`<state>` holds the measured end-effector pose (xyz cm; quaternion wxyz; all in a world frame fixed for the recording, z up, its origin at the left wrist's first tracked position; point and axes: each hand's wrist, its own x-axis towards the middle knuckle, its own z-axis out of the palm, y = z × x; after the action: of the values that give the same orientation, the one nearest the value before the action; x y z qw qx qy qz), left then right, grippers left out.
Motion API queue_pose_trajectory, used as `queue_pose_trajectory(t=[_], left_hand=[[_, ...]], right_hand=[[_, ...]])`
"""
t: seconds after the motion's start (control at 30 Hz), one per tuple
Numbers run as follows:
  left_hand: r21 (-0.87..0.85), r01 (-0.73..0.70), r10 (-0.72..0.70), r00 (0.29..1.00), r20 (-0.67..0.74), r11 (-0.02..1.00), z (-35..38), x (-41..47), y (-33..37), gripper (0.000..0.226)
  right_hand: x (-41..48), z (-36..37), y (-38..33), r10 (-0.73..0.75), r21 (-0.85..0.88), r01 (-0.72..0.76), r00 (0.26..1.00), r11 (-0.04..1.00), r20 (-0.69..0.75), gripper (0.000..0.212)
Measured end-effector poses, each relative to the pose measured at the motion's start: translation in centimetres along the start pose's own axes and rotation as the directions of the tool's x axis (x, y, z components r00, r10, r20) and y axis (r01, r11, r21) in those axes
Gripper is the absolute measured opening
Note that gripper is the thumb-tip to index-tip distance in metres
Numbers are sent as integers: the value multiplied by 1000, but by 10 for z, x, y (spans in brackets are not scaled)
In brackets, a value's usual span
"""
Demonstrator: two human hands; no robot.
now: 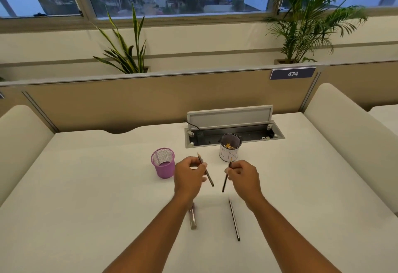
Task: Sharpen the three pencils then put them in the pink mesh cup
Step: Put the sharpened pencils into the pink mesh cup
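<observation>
The left hand (188,176) grips one pencil (208,176). The right hand (244,176) grips a second pencil (225,181). A third pencil (234,220) lies on the counter (86,197) near the pink mesh cup (163,163).

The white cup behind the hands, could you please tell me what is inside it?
Yellowish shavings lie inside the white cup, on its dark bottom. Its near wall hides part of the bottom.

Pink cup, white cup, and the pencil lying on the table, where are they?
Pink mesh cup (164,168): head view, front wall.
White cup (228,154): head view, front side.
Lying pencil (234,220): head view, mid-shaft.
</observation>
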<state>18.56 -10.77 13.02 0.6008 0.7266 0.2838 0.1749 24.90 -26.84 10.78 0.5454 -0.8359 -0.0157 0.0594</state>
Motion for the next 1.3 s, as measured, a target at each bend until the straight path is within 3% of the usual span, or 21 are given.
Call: queue_pose_trajectory(t=[0.13, 0.27, 0.33, 0.47, 0.6, 0.83, 1.0, 1.3], left_hand=[[52, -126, 133, 977, -168, 991, -51, 41, 10, 11], [84, -58, 79, 956, -284, 995, -99, 84, 0, 25], [87, -57, 81, 948, -307, 995, -114, 101, -6, 17], [139, -68, 106, 951, -291, 988, -123, 121, -20, 14], [178, 23, 30, 957, -287, 984, -120, 132, -40, 20], [277, 96, -22, 965, -260, 956, -103, 135, -70, 29], [278, 114, -47, 971, -236, 954, -97, 135, -80, 36], [254, 73, -9, 969, -245, 965, -100, 137, -80, 24]], right_hand=[[17, 31, -45, -107, 67, 106, 994, 992, 9, 7], [32, 72, -85, -220, 83, 217, 975, 973, 20, 12], [40, 95, -97, -222, 99, 219, 975, 971, 25, 6], [52, 140, -106, -205, 31, 204, 977, 979, 51, 9], [57, 177, -99, -195, -118, 206, 976, 971, 99, 10], [60, 209, -76, -209, -408, 246, 969, 879, 134, 17], [62, 221, -66, -176, -487, 236, 970, 841, 166, 25], [61, 223, -68, -176, -475, 230, 972, 849, 156, 18]])
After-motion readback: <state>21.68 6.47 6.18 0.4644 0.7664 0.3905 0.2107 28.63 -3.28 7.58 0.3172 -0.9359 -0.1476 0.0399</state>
